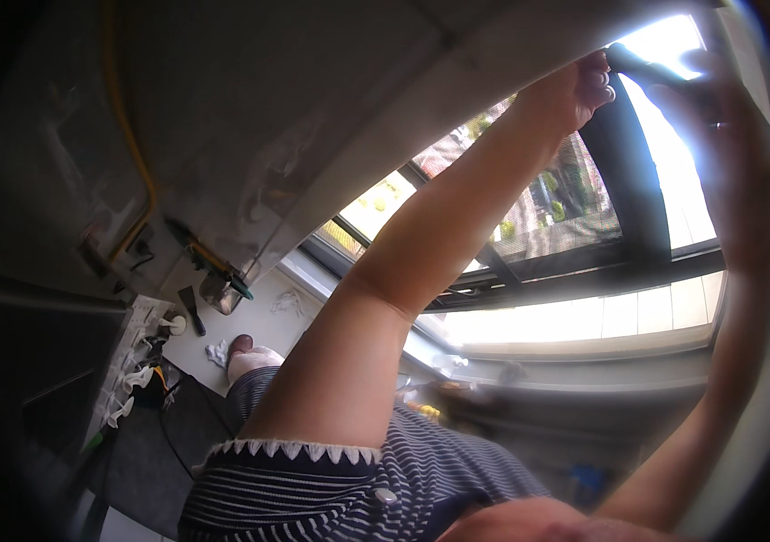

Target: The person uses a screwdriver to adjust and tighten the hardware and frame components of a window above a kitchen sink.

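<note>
My left hand (pixel 595 88) is raised to the top of a dark-framed window (pixel 624 172), its fingers curled closed against the frame's upper part. What lies inside those fingers is hidden. A dark elongated thing (pixel 649 70) runs from beside the left hand to my right hand (pixel 715 108). My right hand is blurred, with thumb and fingers closed around that dark thing; its kind cannot be made out against the glare. Behind my left forearm, a mesh screen (pixel 552 194) fills part of the window.
Below the window runs a pale sill (pixel 584 357). At lower left, a dark-handled scraper (pixel 192 312) and a crumpled white scrap (pixel 217 353) lie on a light surface (pixel 267 316). A yellow cord (pixel 118 117) hangs along the wall. Cluttered small items (pixel 136 379) stand nearby.
</note>
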A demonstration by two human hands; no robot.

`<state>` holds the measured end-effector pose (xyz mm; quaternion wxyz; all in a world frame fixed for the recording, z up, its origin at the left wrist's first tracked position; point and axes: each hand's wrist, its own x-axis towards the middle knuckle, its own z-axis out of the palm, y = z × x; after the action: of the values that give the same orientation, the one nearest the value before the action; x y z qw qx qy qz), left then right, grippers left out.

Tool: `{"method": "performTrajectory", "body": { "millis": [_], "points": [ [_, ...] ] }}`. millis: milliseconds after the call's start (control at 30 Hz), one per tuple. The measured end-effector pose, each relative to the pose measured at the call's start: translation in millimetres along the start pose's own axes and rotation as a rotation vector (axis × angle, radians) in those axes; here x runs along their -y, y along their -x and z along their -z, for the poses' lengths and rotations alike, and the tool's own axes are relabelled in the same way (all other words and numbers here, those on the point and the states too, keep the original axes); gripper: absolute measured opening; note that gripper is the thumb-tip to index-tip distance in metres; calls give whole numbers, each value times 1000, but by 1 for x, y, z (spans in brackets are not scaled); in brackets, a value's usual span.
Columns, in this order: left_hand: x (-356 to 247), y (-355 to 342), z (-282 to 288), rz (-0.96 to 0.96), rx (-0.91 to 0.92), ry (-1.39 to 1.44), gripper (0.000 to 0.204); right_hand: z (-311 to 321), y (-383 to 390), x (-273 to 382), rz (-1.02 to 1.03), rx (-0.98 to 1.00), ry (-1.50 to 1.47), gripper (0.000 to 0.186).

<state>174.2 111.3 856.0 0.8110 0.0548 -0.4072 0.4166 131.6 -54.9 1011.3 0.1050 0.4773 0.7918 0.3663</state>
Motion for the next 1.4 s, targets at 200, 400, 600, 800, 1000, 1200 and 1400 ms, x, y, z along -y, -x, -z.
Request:
{"method": "performTrajectory", "body": {
  "millis": [200,400,600,800,1000,1200,1400],
  "points": [
    [2,7,-10,1,-174,-28,21,-5,2,4,192,19,146,36],
    [3,7,-3,34,-162,89,19,-14,-4,-5,-100,-79,80,38],
    [1,10,-7,-20,-300,18,19,-7,0,18,116,94,143,47],
    [1,10,-13,-15,-292,6,18,-15,-17,2,-178,-7,2,28],
    [-13,-7,13,60,-167,-47,18,-1,-11,5,-55,51,38,39],
    [-12,7,-2,11,-319,-72,19,-8,-5,0,92,-43,33,36],
    [-2,7,-2,9,-269,-18,18,-18,5,-13,-157,-18,11,31]
  ]
}}
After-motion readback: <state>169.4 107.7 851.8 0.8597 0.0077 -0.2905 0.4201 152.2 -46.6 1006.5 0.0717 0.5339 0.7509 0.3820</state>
